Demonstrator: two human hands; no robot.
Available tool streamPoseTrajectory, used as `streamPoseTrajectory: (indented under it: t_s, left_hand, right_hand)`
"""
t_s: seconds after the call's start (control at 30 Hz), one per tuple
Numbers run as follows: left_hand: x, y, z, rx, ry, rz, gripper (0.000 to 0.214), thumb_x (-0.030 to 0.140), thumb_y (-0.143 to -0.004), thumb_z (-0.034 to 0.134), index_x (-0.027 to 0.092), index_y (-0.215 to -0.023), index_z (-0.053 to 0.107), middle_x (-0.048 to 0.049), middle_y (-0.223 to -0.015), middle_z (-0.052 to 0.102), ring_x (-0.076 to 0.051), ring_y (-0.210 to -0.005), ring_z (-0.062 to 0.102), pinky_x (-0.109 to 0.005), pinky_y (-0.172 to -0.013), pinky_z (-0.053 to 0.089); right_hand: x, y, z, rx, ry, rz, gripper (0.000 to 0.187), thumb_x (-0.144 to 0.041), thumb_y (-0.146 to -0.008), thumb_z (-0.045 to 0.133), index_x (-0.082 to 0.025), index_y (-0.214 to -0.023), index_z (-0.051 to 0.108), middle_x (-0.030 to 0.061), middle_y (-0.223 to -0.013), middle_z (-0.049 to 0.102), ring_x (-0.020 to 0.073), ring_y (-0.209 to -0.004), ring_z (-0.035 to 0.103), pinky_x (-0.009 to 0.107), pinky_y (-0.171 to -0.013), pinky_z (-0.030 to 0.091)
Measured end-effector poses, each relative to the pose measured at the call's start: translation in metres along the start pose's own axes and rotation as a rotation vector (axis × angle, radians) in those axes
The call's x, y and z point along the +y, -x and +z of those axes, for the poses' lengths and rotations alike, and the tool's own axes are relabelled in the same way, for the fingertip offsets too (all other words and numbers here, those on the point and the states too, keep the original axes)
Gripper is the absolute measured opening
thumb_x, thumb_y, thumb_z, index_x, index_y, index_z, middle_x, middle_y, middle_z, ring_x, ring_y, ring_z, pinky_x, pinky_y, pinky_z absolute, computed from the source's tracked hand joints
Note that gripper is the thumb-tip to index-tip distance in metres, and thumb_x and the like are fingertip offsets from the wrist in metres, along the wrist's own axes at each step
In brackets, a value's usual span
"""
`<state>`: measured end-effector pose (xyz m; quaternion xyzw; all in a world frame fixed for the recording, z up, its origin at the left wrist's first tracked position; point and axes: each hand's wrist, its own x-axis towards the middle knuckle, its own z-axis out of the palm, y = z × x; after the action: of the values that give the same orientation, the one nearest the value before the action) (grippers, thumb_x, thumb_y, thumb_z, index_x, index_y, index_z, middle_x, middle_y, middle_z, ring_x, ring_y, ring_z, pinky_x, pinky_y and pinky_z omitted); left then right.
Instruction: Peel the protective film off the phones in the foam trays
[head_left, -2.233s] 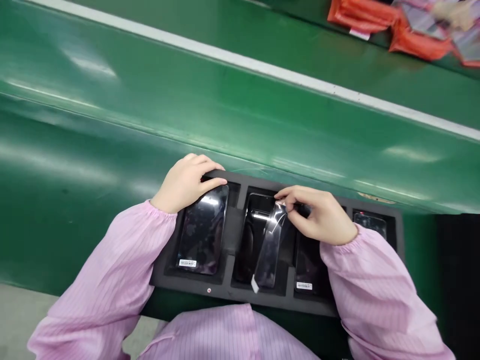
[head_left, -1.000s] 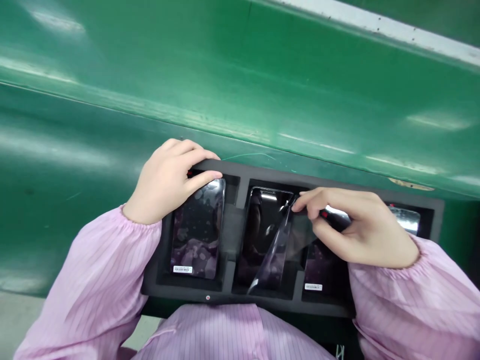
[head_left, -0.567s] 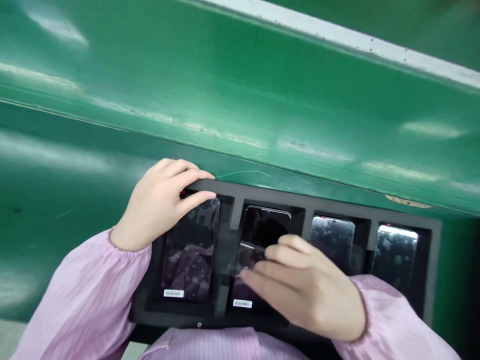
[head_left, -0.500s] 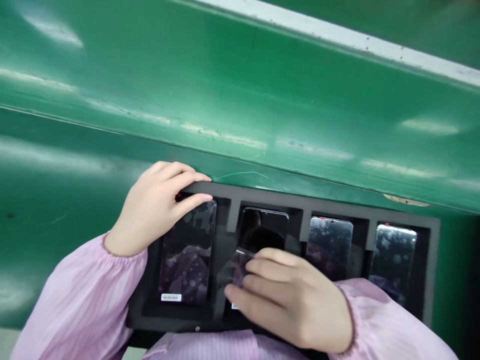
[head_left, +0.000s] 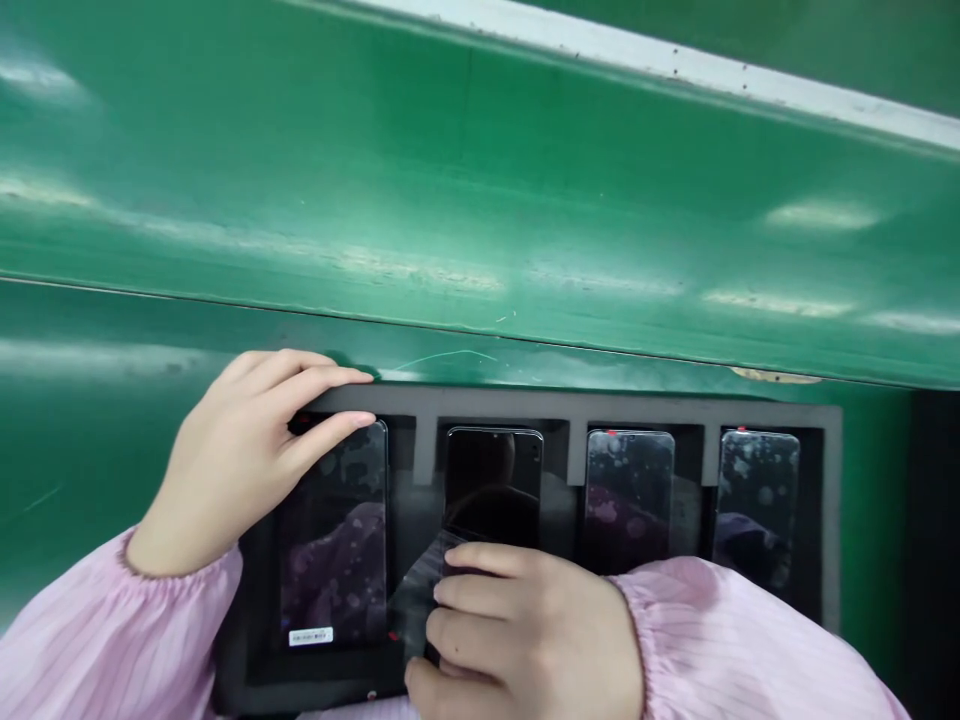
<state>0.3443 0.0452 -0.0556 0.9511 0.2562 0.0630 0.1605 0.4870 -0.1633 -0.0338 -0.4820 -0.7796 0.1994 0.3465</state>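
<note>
A black foam tray holds several phones with dark glass faces. My left hand pinches the tray's far rim at the left corner, thumb inside and fingers outside, above the leftmost phone. That phone wears a bubbled film and a white barcode label. Over the lower part of the second phone, my right hand has its fingers curled on a clear film. The film is lifted at an angle to the left; the screen's upper part is smooth and glossy. My right fingertips are partly hidden.
Two more phones, the third and the fourth, lie in the right-hand slots, with bubbled films and red tabs at their tops. Behind the tray runs a green work surface with a seam and a white strip.
My right hand has drawn toward the near end of the second phone, pulling the film down and left. My left hand stays on the rim. The tray sits further left in view.
</note>
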Motion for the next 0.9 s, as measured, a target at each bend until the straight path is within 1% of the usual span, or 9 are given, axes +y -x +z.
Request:
streamPoseTrajectory:
  t_s: [0.07, 0.17, 0.27, 0.37, 0.43, 0.57, 0.7, 0.8, 0.9]
  left_hand:
    - [0.000, 0.000, 0.000, 0.002, -0.007, 0.006, 0.035, 0.051, -0.097, 0.045, 0.025, -0.108, 0.066, -0.0043, -0.105, 0.066, -0.026, -0.096, 0.057, -0.038, -0.083, 0.043]
    - [-0.001, 0.000, 0.000, -0.004, -0.010, 0.006, 0.036, 0.051, -0.097, 0.045, 0.025, -0.108, 0.067, -0.0048, -0.105, 0.066, -0.027, -0.096, 0.058, -0.039, -0.083, 0.043]
    - [-0.001, 0.000, -0.001, -0.010, -0.006, 0.009, 0.039, 0.053, -0.096, 0.044, 0.024, -0.107, 0.068, -0.0053, -0.103, 0.067, -0.027, -0.096, 0.059, -0.040, -0.083, 0.043]
    - [-0.001, 0.000, -0.001, 0.003, -0.011, -0.012, 0.043, 0.055, -0.096, 0.043, 0.023, -0.105, 0.070, -0.0056, -0.101, 0.067, -0.027, -0.094, 0.059, -0.041, -0.083, 0.042]
    - [0.000, 0.000, -0.001, 0.001, -0.015, -0.034, 0.045, 0.056, -0.096, 0.043, 0.022, -0.105, 0.070, -0.0057, -0.102, 0.068, -0.027, -0.095, 0.060, -0.041, -0.085, 0.042]
    - [0.000, 0.001, 0.000, -0.018, -0.020, -0.056, 0.045, 0.056, -0.096, 0.043, 0.022, -0.108, 0.070, -0.0050, -0.105, 0.068, -0.027, -0.100, 0.059, -0.040, -0.090, 0.041]
    - [0.000, 0.004, 0.001, 0.004, -0.029, -0.068, 0.045, 0.056, -0.096, 0.043, 0.022, -0.109, 0.069, -0.0037, -0.108, 0.067, -0.025, -0.105, 0.058, -0.039, -0.095, 0.041]
    - [0.000, 0.004, 0.002, 0.014, -0.025, -0.070, 0.044, 0.056, -0.095, 0.045, 0.022, -0.109, 0.069, -0.0021, -0.109, 0.068, -0.023, -0.106, 0.058, -0.038, -0.097, 0.040]
    - [0.000, 0.003, 0.001, -0.003, -0.028, -0.076, 0.042, 0.055, -0.095, 0.046, 0.023, -0.109, 0.068, -0.0019, -0.112, 0.068, -0.022, -0.107, 0.058, -0.039, -0.098, 0.041]
  right_hand:
    - [0.002, 0.000, -0.003, 0.031, -0.018, -0.024, 0.023, -0.007, -0.088, 0.051, -0.015, -0.078, 0.071, -0.0019, -0.059, 0.054, 0.0127, -0.056, 0.049, 0.030, -0.071, 0.054]
    - [0.010, -0.001, -0.011, 0.076, 0.022, -0.015, 0.018, -0.011, -0.090, 0.057, -0.015, -0.080, 0.070, -0.0004, -0.067, 0.062, 0.0137, -0.067, 0.058, 0.029, -0.077, 0.056]
    - [0.023, 0.000, -0.025, 0.081, 0.108, 0.124, 0.016, -0.019, -0.096, 0.055, -0.015, -0.094, 0.070, 0.0037, -0.092, 0.070, 0.0147, -0.086, 0.063, 0.026, -0.083, 0.056]
    - [0.034, 0.004, -0.039, 0.034, 0.269, 0.244, 0.026, -0.013, -0.099, 0.046, -0.015, -0.116, 0.065, 0.0107, -0.117, 0.065, 0.0187, -0.101, 0.063, 0.029, -0.084, 0.057]
    - [0.038, 0.008, -0.045, -0.003, 0.333, 0.298, 0.036, -0.006, -0.096, 0.041, -0.015, -0.126, 0.059, 0.0135, -0.125, 0.060, 0.0213, -0.107, 0.061, 0.033, -0.084, 0.057]
    - [0.034, 0.010, -0.052, 0.020, 0.261, 0.462, 0.042, -0.008, -0.094, 0.044, -0.016, -0.134, 0.052, 0.0111, -0.123, 0.060, 0.0191, -0.101, 0.063, 0.030, -0.079, 0.057]
    - [0.027, 0.011, -0.056, -0.010, 0.261, 0.556, 0.042, -0.014, -0.093, 0.050, -0.017, -0.135, 0.051, 0.0060, -0.106, 0.066, 0.0180, -0.088, 0.064, 0.030, -0.076, 0.054]
    - [0.028, 0.012, -0.056, -0.038, 0.289, 0.534, 0.040, -0.018, -0.093, 0.051, -0.019, -0.134, 0.052, 0.0035, -0.096, 0.066, 0.0176, -0.084, 0.064, 0.030, -0.076, 0.052]
    - [0.035, 0.013, -0.054, -0.076, 0.305, 0.439, 0.029, -0.022, -0.093, 0.053, -0.017, -0.120, 0.061, 0.0040, -0.094, 0.065, 0.0201, -0.088, 0.063, 0.034, -0.080, 0.051]
